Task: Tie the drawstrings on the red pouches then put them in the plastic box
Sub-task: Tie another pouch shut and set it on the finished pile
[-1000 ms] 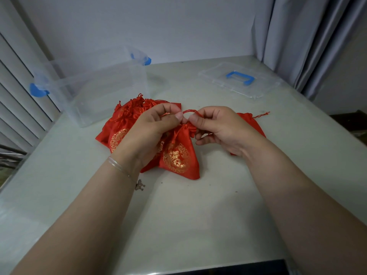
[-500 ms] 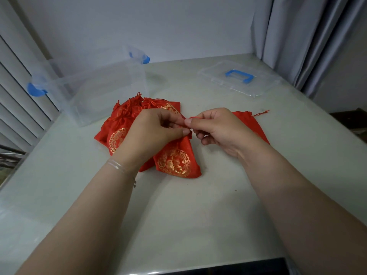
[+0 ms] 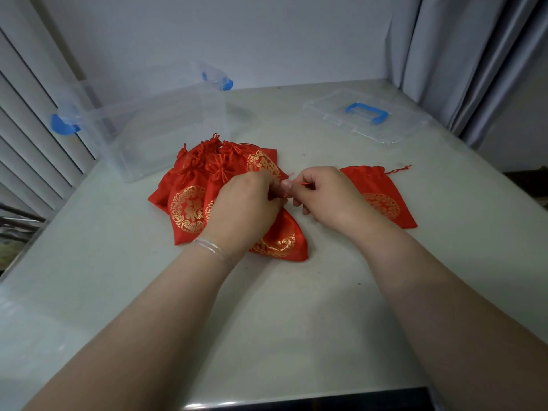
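Observation:
A red pouch with gold print (image 3: 281, 241) lies on the table under my hands. My left hand (image 3: 246, 203) and my right hand (image 3: 323, 197) meet above its neck, and each pinches the thin red drawstring (image 3: 305, 184). The pouch's mouth is hidden by my fingers. A pile of several red pouches (image 3: 201, 179) lies just left of it. One more red pouch (image 3: 382, 197) lies flat behind my right hand. The clear plastic box (image 3: 142, 123) with blue clips stands open at the back left.
The box's clear lid (image 3: 364, 117) with a blue handle lies at the back right. Curtains hang at the right, and slatted blinds run along the left. The pale table (image 3: 267, 321) ends at a dark front edge.
My hands have closed in together over the pouch's neck and lowered. The loop of drawstring seen earlier between them has drawn tight and short.

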The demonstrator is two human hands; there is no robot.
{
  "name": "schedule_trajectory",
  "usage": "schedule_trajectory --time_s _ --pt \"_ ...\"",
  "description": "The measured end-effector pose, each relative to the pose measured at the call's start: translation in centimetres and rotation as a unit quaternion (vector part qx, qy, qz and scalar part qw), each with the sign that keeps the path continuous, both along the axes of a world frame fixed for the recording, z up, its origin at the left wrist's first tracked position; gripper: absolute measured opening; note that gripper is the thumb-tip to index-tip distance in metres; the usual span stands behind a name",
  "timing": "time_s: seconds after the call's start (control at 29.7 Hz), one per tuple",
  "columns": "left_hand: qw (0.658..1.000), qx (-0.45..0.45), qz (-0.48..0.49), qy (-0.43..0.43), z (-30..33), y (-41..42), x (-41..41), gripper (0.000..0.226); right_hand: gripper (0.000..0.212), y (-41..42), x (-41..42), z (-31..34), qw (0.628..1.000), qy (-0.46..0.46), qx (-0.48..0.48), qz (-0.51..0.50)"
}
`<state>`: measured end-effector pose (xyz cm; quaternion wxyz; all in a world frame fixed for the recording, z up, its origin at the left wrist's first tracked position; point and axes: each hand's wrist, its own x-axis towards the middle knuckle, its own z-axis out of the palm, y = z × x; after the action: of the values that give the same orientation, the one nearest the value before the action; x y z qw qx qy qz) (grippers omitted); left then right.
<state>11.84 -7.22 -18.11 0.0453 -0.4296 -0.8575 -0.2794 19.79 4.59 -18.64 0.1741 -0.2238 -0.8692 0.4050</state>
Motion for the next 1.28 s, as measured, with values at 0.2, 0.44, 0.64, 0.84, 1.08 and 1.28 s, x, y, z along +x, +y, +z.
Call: schedule_trajectory --time_s 0.2,0.44,0.64,0.84,1.08,1.28 --pt "0.991 0.059 -0.023 -0.119 0.4 -0.3 -0.4 0.004 0.019 2.0 0.3 -0.2 0.993 0.084 0.062 -0.061" --pt "0.960 0.146 -0.044 -0.236 1.2 -0.8 -0.8 0.003 0.022 1.0 0.5 0.5 0.989 0.013 0.060 0.134" --pt "0.936 0.186 -0.056 -0.295 1.4 -0.9 -0.7 0.002 0.003 1.3 0.7 0.5 0.993 0.071 0.065 0.075" --pt "0.899 0.233 -0.016 -0.371 1.5 -1.0 -1.3 0.005 0.009 0.5 0.8 1.0 0.973 0.116 0.187 0.070" --pt "0.832 0.243 -0.029 -0.497 1.8 -1.1 -1.7 0.008 0.007 0.6 1.1 1.3 0.978 0.101 0.147 0.107" --pt "0.851 0.215 -0.068 -0.474 1.9 -0.9 -1.2 0.018 0.011 0.6 1.1 1.5 0.990 0.126 0.018 0.067"
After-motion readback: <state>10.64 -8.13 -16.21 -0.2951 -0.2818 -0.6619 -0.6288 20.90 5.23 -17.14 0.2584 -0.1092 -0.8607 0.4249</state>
